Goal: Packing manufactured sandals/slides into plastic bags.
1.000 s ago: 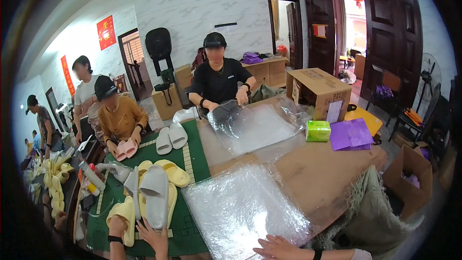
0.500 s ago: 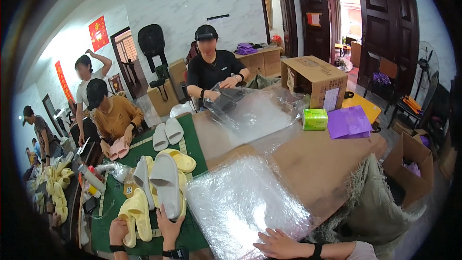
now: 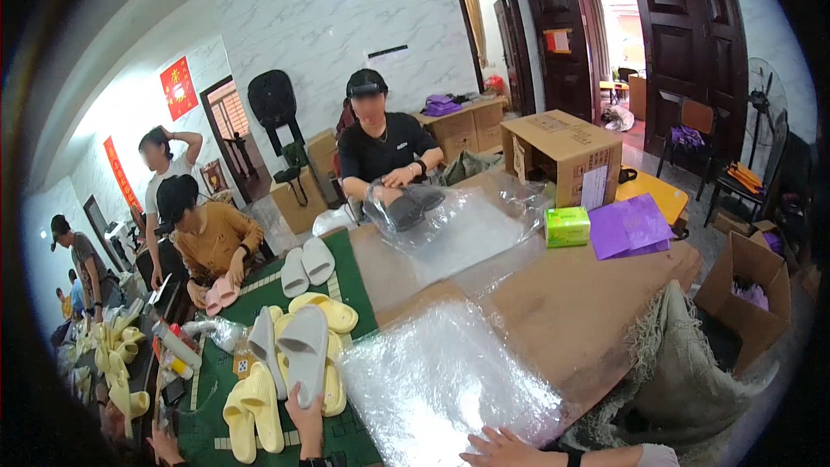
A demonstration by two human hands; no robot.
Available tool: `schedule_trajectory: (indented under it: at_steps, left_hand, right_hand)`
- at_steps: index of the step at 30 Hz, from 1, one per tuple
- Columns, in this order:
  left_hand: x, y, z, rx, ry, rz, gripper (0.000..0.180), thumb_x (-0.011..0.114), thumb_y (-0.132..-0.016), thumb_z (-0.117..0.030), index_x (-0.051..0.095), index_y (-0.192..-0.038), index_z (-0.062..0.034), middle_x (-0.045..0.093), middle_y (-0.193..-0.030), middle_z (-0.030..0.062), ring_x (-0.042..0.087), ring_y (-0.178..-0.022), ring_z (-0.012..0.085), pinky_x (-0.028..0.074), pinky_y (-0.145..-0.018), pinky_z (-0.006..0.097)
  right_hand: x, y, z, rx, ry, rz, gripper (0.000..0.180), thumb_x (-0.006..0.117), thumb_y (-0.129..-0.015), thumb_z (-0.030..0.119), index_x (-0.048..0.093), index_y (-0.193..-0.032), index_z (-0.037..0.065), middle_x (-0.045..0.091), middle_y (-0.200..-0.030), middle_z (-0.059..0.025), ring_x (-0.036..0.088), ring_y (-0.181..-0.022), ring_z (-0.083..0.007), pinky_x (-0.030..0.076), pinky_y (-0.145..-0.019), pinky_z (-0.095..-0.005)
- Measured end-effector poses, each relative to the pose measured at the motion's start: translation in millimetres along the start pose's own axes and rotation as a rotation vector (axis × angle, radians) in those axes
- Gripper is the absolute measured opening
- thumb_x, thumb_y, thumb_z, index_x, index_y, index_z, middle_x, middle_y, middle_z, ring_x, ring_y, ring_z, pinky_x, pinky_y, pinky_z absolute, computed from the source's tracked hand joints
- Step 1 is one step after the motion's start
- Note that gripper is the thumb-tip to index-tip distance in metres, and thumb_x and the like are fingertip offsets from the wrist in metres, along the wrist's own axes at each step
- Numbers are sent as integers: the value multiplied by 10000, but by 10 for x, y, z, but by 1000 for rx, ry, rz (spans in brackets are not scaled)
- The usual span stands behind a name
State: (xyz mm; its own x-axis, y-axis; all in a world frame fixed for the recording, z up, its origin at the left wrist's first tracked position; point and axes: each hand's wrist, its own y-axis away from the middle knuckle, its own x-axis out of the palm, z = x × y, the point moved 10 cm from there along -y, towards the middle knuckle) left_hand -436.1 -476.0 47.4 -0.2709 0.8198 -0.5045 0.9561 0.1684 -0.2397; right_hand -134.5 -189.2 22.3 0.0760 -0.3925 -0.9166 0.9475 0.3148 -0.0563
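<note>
Just the head view to go on here: looks to me like the step in hand is picking out a grey slide sandal [image 3: 304, 363], which lies on top of some yellow slides [image 3: 335, 385] on the green mat [image 3: 360, 294], left of middle. The left hand [image 3: 303, 415] has it by the near end, digits closed on the edge, so I'd call that a proper grasp, though whatever's tucked underneath is hidden. Forearm comes nearly straight up from the bottom edge, wrist roughly in line with the slide. The right hand [image 3: 501, 450] isn't gripping anything: palm down, fingers spread on the near edge of a shiny clear plastic stack [image 3: 445, 372], forearm running in almost level from the lower right. If that slide gets lifted, I reckon it calls for a firm pinch and a clean upward pull so the yellow ones underneath don't get dragged along. The second grey slide [image 3: 264, 350] sits tilted just left of it, so that could get knocked too. There's also another bare hand [image 3: 164, 445] at the lower left, kinda blurry; I'm guessing a co-worker's, and can't tell whether it's holding anything.
</note>
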Motion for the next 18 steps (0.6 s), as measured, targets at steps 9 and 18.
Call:
schedule_trajectory:
  at_steps: [9, 18]
  left_hand:
    - [-227, 141, -300, -25, 545, -112, 322, 684, -798, -26, 525, -1075, 14, 522, -1111, 98, 481, -1047, 209, 382, -943, 328]
    - [-572, 272, -560, 27, 811, -162, 308, 667, -810, 38, 504, -1064, -24, 488, -1135, 110, 486, -1050, 193, 410, -933, 298]
  right_hand:
    - [108, -101, -104, -76, 18, -28, 516, 509, -941, 340, 377, -1421, 207, 328, -1455, -230, 351, -1269, -516, 320, -1003, -629]
    - [-64, -208, -114, 40, -11, 7, 570, 537, -915, 347, 352, -1439, 224, 358, -1453, -200, 353, -1303, -458, 300, -1030, -605]
